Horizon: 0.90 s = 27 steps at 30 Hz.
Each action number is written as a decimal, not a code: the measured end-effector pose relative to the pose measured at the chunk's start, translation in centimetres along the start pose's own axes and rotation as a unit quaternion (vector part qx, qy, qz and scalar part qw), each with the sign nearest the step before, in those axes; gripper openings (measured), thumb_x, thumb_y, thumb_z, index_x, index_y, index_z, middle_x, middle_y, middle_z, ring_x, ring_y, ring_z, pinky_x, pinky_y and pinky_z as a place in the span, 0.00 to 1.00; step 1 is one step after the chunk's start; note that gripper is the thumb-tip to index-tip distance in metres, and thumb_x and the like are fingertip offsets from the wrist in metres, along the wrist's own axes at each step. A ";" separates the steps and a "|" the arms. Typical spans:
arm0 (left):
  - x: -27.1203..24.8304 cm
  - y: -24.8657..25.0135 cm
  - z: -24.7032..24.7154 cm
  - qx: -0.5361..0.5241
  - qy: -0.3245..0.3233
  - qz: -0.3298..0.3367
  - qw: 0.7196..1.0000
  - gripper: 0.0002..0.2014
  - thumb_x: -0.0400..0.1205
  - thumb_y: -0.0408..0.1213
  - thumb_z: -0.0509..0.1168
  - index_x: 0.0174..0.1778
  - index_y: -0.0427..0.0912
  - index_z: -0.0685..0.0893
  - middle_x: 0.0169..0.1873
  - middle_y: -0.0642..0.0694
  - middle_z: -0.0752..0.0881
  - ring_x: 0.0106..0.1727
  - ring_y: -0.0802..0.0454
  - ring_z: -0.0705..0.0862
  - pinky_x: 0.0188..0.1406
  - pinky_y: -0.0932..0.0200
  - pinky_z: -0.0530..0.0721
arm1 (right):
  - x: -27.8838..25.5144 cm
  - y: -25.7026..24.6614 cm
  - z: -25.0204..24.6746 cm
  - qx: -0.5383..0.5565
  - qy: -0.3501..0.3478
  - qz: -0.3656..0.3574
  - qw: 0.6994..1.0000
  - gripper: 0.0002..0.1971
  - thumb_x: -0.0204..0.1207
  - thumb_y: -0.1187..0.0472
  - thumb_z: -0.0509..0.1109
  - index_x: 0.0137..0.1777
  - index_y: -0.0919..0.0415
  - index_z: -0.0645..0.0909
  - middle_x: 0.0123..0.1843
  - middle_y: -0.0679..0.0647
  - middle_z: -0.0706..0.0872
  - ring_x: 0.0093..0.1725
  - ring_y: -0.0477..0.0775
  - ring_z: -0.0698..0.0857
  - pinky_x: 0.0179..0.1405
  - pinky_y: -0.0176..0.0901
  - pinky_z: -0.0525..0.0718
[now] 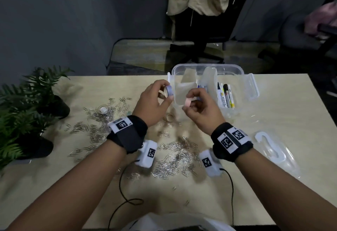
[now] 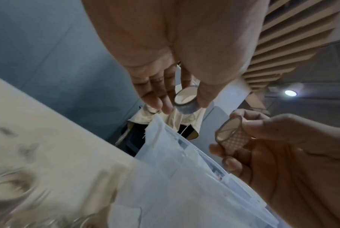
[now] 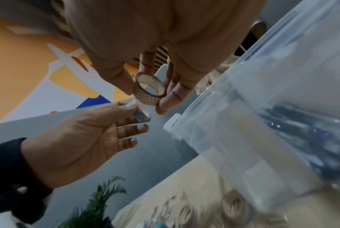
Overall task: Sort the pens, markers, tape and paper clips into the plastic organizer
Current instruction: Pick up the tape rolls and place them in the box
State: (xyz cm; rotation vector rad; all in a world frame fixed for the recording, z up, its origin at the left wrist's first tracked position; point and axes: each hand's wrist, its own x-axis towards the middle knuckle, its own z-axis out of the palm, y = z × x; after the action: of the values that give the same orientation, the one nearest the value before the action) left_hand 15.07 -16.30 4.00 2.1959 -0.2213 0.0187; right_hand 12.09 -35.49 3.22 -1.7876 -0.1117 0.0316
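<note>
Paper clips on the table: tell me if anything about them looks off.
Yes. The paper clips lie spilled in loose heaps across the table, from beside the potted plants to under both wrists. None shows inside the plastic organizer.

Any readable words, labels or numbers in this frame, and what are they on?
"MARKER": on the white marker in the organizer.
Print on the neighbouring markers: too small to read.
Wristband tags: square black-and-white code patterns, no words.
Nothing else is legible.

Grey wall [image 1: 63, 21], black chair [image 1: 209, 35], wooden table [image 1: 264, 112].
</note>
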 end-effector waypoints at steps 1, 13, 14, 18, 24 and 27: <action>0.9 0.5 0.2 0.014 -0.004 0.009 1.000 0.17 0.79 0.40 0.71 0.62 0.51 0.76 0.56 0.54 0.83 0.49 0.60 0.84 0.44 0.62 0.81 | 0.7 0.1 -0.6 -0.009 0.022 -0.004 1.000 0.15 0.71 0.64 0.74 0.51 0.47 0.76 0.52 0.51 0.80 0.38 0.47 0.79 0.37 0.40 0.80; 4.0 1.2 2.7 0.212 -0.158 0.050 0.963 0.17 0.78 0.44 0.70 0.61 0.52 0.75 0.54 0.54 0.81 0.62 0.48 0.74 0.62 0.47 0.72 | 4.1 3.5 -1.7 -0.292 -0.015 -0.047 0.955 0.12 0.72 0.56 0.76 0.53 0.54 0.77 0.49 0.45 0.82 0.49 0.50 0.81 0.45 0.41 0.76; 4.0 0.9 2.4 0.198 -0.162 0.044 0.966 0.18 0.78 0.44 0.70 0.62 0.53 0.75 0.57 0.53 0.81 0.63 0.48 0.74 0.62 0.47 0.72 | 4.2 3.5 -1.8 -0.286 -0.019 -0.042 0.957 0.13 0.72 0.57 0.75 0.54 0.54 0.78 0.51 0.46 0.81 0.51 0.51 0.81 0.48 0.41 0.75; 3.5 -0.8 0.4 0.118 -0.096 0.040 0.988 0.13 0.78 0.39 0.71 0.58 0.51 0.79 0.58 0.55 0.78 0.58 0.52 0.78 0.60 0.55 0.74 | 4.2 3.0 -2.0 -0.272 -0.009 -0.050 0.961 0.14 0.70 0.63 0.75 0.54 0.56 0.79 0.53 0.46 0.78 0.55 0.48 0.78 0.57 0.43 0.77; -0.1 -4.9 -4.0 0.091 -0.017 -0.053 0.994 0.06 0.79 0.32 0.70 0.43 0.49 0.83 0.41 0.54 0.86 0.41 0.58 0.82 0.43 0.72 0.76 | 2.5 1.9 1.5 -0.237 -0.026 -0.135 0.962 0.06 0.73 0.69 0.70 0.47 0.58 0.81 0.44 0.45 0.81 0.39 0.35 0.77 0.42 0.23 0.72; -3.5 -8.0 -5.8 0.106 -0.045 -0.126 0.985 0.09 0.79 0.30 0.69 0.42 0.50 0.83 0.39 0.54 0.87 0.40 0.57 0.83 0.45 0.63 0.80 | 0.9 2.3 3.6 -0.249 -0.070 -0.113 0.959 0.06 0.73 0.69 0.71 0.46 0.58 0.83 0.40 0.42 0.81 0.34 0.34 0.77 0.40 0.23 0.72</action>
State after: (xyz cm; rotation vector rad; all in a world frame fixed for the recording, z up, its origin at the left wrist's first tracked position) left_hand 13.38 -6.48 0.77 2.4240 0.0121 -0.2072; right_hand 12.78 -32.38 0.19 -2.2635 -0.4592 -0.0382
